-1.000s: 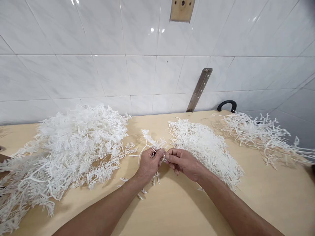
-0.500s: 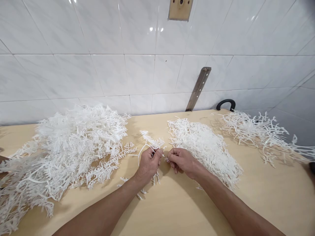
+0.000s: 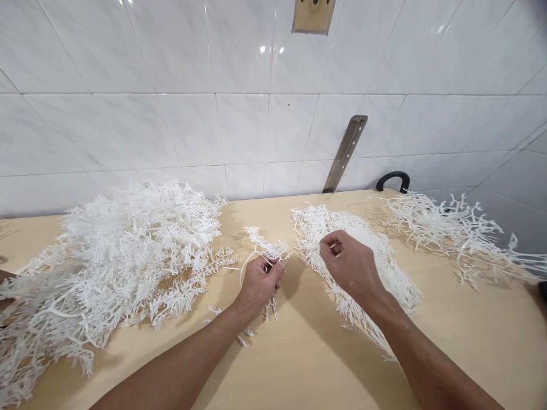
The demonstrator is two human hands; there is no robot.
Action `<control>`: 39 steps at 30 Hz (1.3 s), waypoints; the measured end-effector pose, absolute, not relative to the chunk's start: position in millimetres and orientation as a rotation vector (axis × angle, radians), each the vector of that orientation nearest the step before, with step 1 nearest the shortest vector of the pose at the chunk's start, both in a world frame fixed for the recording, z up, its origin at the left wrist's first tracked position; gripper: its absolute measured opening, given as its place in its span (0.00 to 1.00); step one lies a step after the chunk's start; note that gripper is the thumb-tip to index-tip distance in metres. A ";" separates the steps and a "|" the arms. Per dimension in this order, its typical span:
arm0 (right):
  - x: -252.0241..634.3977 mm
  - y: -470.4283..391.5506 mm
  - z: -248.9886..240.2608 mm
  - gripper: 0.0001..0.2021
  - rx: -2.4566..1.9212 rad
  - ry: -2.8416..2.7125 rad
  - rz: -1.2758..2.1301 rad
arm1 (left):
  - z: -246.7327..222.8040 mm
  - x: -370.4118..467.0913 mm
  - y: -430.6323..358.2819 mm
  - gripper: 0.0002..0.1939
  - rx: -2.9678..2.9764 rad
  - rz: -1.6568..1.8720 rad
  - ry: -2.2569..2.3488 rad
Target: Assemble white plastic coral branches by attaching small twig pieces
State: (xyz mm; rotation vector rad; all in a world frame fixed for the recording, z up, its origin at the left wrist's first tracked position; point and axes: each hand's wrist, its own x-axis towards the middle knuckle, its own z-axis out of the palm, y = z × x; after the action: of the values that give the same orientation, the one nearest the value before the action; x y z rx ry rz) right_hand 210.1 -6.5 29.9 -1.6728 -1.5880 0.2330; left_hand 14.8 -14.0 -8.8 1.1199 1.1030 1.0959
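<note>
My left hand pinches a white branched plastic piece near the middle of the table, its small twigs sticking out above and below the fingers. Over the pile of small white pieces hovers my right hand, thumb and fingertips pressed together; whatever lies between them is too small to make out. A large heap of white branched pieces spreads across the left side of the table.
Bare white stems lie tangled at the right of the wooden table. Behind them stands a black curved handle. A metal strip leans against the tiled wall, below a socket plate.
My right hand has moved right and slightly up, away from the left hand and over the pile of small pieces. My left hand stays nearly in place with the branched piece.
</note>
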 end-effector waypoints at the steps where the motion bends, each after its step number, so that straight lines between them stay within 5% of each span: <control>1: 215.7 -4.7 31.2 0.03 -1.647 -1.588 0.039 | -8.5 14.6 -14.3 0.18 1.123 1.094 1.096; 6: 234.7 1.9 31.3 0.09 -1.536 -1.553 -0.342 | -4.9 13.2 -16.2 0.16 1.184 1.074 1.117; 12: 205.8 -9.0 24.9 0.16 -1.555 -1.549 0.650 | -5.3 13.4 -16.9 0.15 1.332 1.043 1.128; 16: 186.0 -15.7 22.0 0.19 -1.478 -1.563 1.013 | -4.6 14.1 -16.8 0.15 1.402 1.020 1.083; 39: 172.5 -14.7 1.3 0.19 -1.302 -1.385 1.278 | -5.5 13.2 -13.8 0.20 1.118 1.088 1.088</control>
State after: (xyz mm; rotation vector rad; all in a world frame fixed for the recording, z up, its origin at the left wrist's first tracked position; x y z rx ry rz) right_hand 172.5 -14.7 1.3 -1.3019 -1.3848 1.2775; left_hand 13.2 -13.8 -5.5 1.1183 1.0879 1.0883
